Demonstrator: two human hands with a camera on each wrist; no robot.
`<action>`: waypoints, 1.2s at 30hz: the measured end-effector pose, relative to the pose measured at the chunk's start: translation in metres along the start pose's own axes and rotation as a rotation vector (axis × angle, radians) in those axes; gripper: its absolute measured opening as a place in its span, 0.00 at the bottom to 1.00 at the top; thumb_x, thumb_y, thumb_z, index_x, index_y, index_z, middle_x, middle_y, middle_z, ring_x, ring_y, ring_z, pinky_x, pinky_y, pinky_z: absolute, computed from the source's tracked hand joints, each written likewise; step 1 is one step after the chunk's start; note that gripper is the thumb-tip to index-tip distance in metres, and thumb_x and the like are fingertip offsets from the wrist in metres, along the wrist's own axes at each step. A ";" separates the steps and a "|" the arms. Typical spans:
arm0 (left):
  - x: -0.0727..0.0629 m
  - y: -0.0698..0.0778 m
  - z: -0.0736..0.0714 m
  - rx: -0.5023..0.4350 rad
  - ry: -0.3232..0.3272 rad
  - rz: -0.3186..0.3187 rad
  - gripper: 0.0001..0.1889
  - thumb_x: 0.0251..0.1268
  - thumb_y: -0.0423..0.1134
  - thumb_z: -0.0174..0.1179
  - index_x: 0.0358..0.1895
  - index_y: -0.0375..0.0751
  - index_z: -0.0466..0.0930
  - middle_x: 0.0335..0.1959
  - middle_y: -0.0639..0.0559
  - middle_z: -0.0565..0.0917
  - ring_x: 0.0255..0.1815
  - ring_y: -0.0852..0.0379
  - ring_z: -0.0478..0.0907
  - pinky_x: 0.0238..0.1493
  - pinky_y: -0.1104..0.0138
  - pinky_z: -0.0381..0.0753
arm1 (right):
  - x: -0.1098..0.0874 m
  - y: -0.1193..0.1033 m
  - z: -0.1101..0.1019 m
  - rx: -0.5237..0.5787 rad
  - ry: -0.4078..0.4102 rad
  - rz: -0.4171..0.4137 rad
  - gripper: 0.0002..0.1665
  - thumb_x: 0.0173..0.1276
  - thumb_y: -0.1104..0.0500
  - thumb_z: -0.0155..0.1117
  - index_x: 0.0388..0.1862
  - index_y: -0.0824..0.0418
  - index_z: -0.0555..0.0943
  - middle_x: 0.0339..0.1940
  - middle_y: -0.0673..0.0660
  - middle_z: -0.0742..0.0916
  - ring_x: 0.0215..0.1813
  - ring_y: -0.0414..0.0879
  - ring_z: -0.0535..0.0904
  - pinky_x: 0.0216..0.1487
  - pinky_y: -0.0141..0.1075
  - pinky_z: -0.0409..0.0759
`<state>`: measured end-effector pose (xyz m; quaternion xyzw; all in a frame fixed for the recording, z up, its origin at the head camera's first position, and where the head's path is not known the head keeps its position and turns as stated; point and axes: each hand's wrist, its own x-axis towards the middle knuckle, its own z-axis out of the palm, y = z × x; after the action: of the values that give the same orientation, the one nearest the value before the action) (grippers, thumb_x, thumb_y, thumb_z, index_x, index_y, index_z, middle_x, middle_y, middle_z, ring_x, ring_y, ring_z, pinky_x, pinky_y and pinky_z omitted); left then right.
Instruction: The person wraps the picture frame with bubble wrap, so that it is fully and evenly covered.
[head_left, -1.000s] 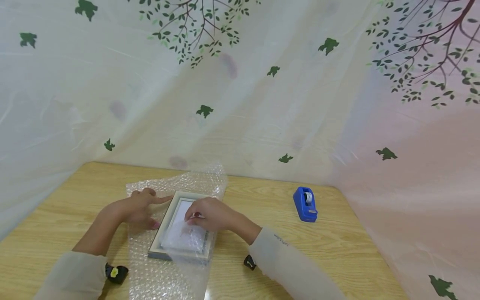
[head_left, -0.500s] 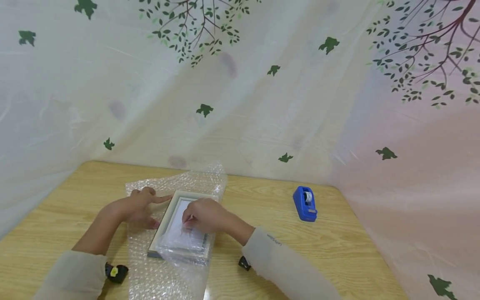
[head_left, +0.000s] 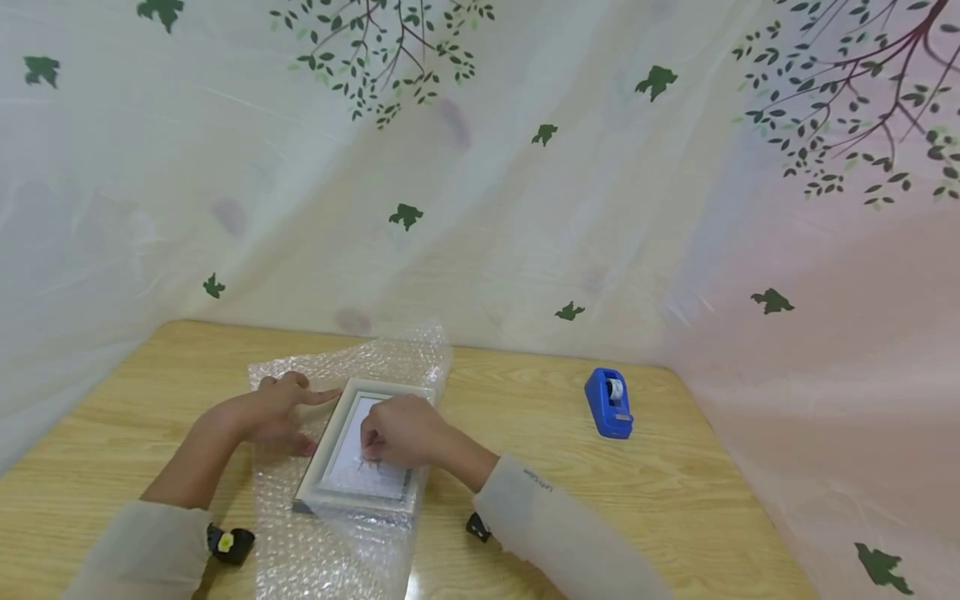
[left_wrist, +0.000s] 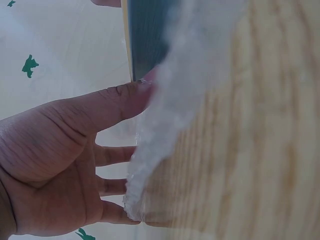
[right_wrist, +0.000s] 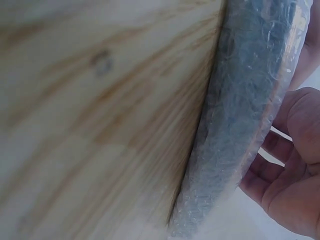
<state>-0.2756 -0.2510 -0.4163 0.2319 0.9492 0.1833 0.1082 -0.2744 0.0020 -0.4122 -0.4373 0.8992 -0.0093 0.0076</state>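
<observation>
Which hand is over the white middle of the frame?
The right hand, its fingers curled over that white area. The left hand instead lies at the left edge of the frame, fingers spread.

Head view showing: 2 hands (head_left: pixel 279 414) (head_left: pixel 408 429), 1 picture frame (head_left: pixel 347 454), 1 bubble-wrap sheet (head_left: pixel 300 558), 1 tape dispenser (head_left: pixel 607 408), 2 wrist cameras (head_left: pixel 231 546) (head_left: pixel 477 527), 1 table (head_left: pixel 540 417), 2 printed branches (head_left: pixel 402 35) (head_left: pixel 911 46), 9 green birdlike prints (head_left: pixel 406 216).
</observation>
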 end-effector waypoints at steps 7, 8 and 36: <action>-0.003 -0.001 -0.003 0.000 -0.007 -0.005 0.45 0.50 0.56 0.78 0.74 0.50 0.72 0.67 0.20 0.64 0.60 0.15 0.63 0.53 0.28 0.71 | 0.004 -0.001 -0.001 0.005 0.011 0.036 0.06 0.63 0.46 0.77 0.35 0.43 0.88 0.32 0.36 0.85 0.35 0.31 0.77 0.36 0.28 0.74; -0.004 -0.001 -0.004 -0.003 -0.013 -0.013 0.43 0.50 0.56 0.78 0.73 0.50 0.74 0.67 0.20 0.64 0.61 0.15 0.63 0.53 0.27 0.70 | 0.004 -0.001 -0.001 0.009 0.012 0.046 0.07 0.62 0.46 0.77 0.35 0.43 0.88 0.32 0.36 0.85 0.35 0.32 0.77 0.36 0.29 0.74; -0.003 0.042 0.002 0.050 -0.104 -0.083 0.54 0.35 0.66 0.81 0.61 0.31 0.69 0.67 0.26 0.68 0.63 0.24 0.67 0.57 0.33 0.73 | 0.000 0.008 0.001 0.200 0.000 0.098 0.12 0.61 0.42 0.77 0.29 0.47 0.88 0.22 0.35 0.81 0.29 0.31 0.75 0.34 0.25 0.72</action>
<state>-0.2556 -0.2167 -0.4011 0.2040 0.9554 0.1424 0.1588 -0.2803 0.0071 -0.4133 -0.3900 0.9141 -0.0985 0.0517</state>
